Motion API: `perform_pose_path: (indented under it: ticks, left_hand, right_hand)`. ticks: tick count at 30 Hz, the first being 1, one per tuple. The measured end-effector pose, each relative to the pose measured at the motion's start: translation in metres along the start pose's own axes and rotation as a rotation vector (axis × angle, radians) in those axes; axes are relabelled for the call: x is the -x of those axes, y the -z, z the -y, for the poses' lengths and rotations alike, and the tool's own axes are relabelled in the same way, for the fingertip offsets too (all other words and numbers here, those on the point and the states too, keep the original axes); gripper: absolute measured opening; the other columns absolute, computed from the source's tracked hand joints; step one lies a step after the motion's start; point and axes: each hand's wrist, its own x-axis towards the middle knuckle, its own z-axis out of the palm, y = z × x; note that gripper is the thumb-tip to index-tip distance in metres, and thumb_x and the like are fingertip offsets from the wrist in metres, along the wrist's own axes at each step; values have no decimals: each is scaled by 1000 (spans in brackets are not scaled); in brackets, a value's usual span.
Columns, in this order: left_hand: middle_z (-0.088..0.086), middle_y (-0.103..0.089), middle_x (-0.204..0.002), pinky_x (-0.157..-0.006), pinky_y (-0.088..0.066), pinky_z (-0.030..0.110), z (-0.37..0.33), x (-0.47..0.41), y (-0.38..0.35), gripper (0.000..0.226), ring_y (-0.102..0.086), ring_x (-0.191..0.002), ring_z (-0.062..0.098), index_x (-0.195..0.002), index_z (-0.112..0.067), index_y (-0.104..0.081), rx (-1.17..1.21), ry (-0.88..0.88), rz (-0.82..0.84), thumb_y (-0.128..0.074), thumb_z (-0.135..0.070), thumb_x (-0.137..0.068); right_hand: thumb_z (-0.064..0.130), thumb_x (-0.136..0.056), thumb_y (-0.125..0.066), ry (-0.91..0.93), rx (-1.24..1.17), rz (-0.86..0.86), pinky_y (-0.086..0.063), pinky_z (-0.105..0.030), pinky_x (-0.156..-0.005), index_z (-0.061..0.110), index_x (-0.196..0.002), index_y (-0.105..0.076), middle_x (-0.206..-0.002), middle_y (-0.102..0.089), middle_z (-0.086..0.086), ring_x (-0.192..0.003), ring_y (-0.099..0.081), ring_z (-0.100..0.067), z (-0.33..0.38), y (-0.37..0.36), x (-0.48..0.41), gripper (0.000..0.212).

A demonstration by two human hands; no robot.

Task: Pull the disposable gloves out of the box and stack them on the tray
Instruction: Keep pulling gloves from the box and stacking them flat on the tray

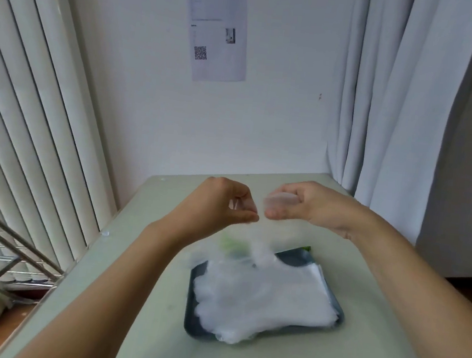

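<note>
Thick glove stack [260,301] already on tray [293,259]; left hand [220,206] and right hand [307,206] both pinch another glove [263,253] above it, remainder unclear.

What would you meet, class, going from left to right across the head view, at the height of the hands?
From the left: blinds → left hand → right hand → curtain. Left out: the glove that both hands pinch, since it spans them.
</note>
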Motion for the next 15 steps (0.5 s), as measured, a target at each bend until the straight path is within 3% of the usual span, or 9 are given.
perform_pose_path:
  ticks: [2, 4, 9, 12, 14, 15]
  left_hand:
    - [-13, -65, -62, -62, -40, 10, -2, 1, 3, 7, -54, -64, -2, -74, -19, -73, -16, 6, 26, -78, -21, -78]
    - [-8, -69, -64, -58, -41, 8, 0, 2, 6, 7, -58, -59, -2, -75, -16, -73, 21, 67, 68, -78, -20, -78]
    - [2, -71, -65, -58, -53, 17, 15, 6, 22, 13, -64, -55, 10, -74, -11, -71, 279, 299, 160, -79, -21, -77]
    - [-2, -65, -59, -61, -54, 20, 21, 6, 31, 12, -58, -52, 9, -70, -13, -70, 435, 387, 290, -75, -18, -78]
    - [-7, -57, -51, -62, -52, 19, 26, 4, 30, 30, -52, -46, 4, -56, -18, -64, 503, 427, 366, -68, -16, -85]
    - [-8, -54, -49, -60, -50, 17, 29, 3, 25, 38, -49, -44, 3, -51, -20, -61, 522, 448, 383, -65, -16, -89]
  right_hand:
    - [24, -82, -72, 43, -66, -58, -50, -25, -90, 8, -96, -71, -96, -74, -5, -90, -66, -10, -3, -8, -2, 22]
    - [13, -90, -63, 67, -163, -105, -56, -26, -84, 6, -89, -70, -86, -72, -11, -82, -67, -17, -6, -15, 0, 10]
    - [10, -97, -51, 52, -278, -239, -50, -21, -53, 8, -86, -64, -65, -61, -3, -57, -59, -11, -17, -26, 11, 18]
    - [14, -97, -52, -6, -274, -329, -42, -22, -55, 10, -88, -66, -62, -56, -2, -55, -48, -13, -23, -27, 11, 18]
    - [17, -97, -53, -47, -282, -364, -39, -19, -58, 10, -90, -68, -63, -53, -1, -60, -43, -17, -27, -26, 10, 17]
    - [18, -97, -53, -69, -268, -372, -36, -15, -49, 11, -91, -68, -60, -52, 0, -57, -41, -15, -30, -26, 10, 17]
